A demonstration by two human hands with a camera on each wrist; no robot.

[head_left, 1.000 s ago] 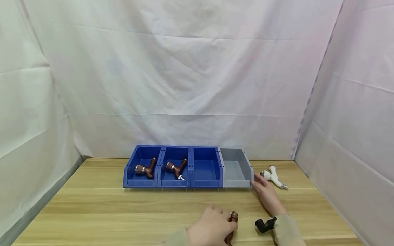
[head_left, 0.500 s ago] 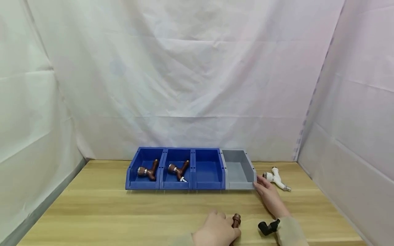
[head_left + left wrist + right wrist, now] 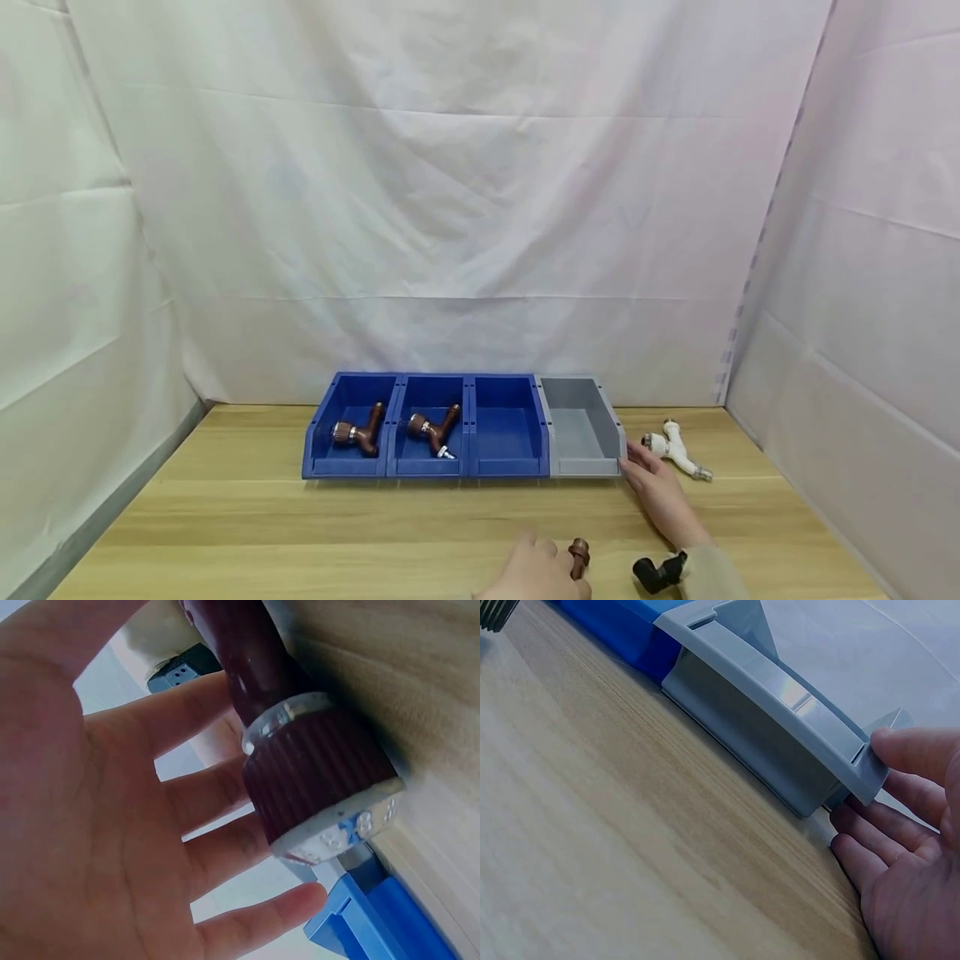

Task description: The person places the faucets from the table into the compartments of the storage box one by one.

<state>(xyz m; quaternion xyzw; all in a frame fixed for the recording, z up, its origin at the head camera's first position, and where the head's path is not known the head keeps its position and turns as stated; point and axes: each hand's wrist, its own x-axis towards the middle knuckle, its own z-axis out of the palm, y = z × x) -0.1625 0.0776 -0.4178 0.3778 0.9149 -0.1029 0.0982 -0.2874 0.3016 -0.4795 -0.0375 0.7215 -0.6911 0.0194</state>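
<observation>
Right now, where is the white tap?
In the head view, the white tap lies on the wooden table at the right, to the right of the grey bin and just beyond the right hand.

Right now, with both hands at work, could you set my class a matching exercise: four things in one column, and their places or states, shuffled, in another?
Things:
1. White tap
2. Grey bin
3. Black piece
4. Left hand

Places or states:
A. Beside the right sleeve
B. Touching a brown tap
C. At the right end of the row of bins
D. On the table, just past the right hand

Pairs: 1-D, 2-C, 3-A, 4-B
</observation>
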